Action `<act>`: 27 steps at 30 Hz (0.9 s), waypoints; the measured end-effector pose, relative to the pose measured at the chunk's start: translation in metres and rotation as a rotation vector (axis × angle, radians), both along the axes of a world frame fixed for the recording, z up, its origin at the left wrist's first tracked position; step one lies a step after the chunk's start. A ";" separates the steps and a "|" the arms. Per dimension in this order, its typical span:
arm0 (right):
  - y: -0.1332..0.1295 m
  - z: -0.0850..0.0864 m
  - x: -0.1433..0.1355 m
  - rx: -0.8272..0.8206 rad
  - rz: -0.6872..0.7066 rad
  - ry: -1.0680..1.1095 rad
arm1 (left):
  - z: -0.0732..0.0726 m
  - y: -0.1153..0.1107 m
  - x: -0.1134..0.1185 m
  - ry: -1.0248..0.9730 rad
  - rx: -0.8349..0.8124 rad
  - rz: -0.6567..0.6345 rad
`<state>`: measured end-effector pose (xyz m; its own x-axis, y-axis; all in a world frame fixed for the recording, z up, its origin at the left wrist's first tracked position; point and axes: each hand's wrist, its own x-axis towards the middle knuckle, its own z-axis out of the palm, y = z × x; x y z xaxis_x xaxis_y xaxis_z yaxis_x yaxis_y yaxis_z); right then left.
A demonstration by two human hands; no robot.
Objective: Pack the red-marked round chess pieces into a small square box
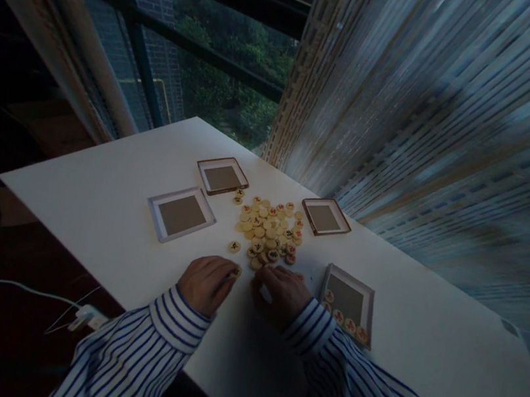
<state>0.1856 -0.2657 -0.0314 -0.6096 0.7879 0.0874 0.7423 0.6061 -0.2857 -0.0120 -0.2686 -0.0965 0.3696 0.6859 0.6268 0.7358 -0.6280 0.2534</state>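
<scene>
My left hand [205,282] pinches a xiangqi piece [236,272] with a dark character, just above the table. To its right, my right hand [283,294] has its fingers curled at the near edge of a heap of xiangqi pieces [270,232]. Whatever its fingertips hold is hidden. The round, pale yellow pieces lie jumbled, some showing red or black characters and others blank sides. A single black-marked piece [234,247] lies beside the heap, above my left hand. Several red-marked pieces [349,326] line the near side of the shallow box [373,307] at right.
Shallow trays stand around the heap: a grey-edged one [155,218] at left, a brown-edged one [203,179] behind it, another [306,215] at back right. The white table [97,187] meets a window and curtain [384,97]. A power strip [90,317] hangs at lower left.
</scene>
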 end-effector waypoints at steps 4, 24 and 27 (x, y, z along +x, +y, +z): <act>0.000 0.003 -0.001 -0.010 -0.017 -0.126 | 0.001 0.000 0.002 -0.040 0.006 0.019; 0.003 0.000 -0.021 0.047 0.002 -0.313 | -0.004 0.005 -0.006 -0.001 -0.016 0.061; 0.005 -0.004 -0.024 0.067 -0.002 -0.302 | -0.006 0.007 -0.011 0.026 -0.030 0.069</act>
